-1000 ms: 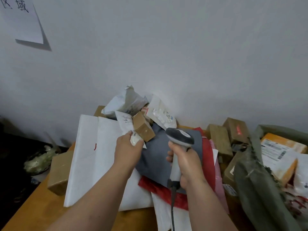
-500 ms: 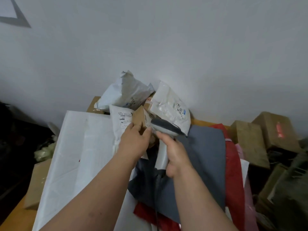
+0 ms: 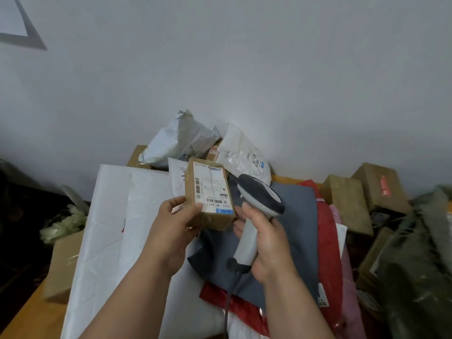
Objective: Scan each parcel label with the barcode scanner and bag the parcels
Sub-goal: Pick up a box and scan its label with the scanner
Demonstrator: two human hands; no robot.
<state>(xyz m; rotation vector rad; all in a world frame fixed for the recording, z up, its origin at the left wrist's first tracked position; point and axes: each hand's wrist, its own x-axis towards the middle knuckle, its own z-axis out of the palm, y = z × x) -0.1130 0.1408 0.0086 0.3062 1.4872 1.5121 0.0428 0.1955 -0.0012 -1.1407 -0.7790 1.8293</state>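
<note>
Holding small brown parcel [image 3: 209, 195] in left hand [image 3: 175, 222], label [image 3: 212, 188] up, above table [image 3: 36, 316] pile. Right hand [image 3: 267, 241] at 3 o'clock of it wraps the barcode scanner [image 3: 254, 216] grip, head just beside parcel. Grey mailer [image 3: 288, 231] underneath.
</note>
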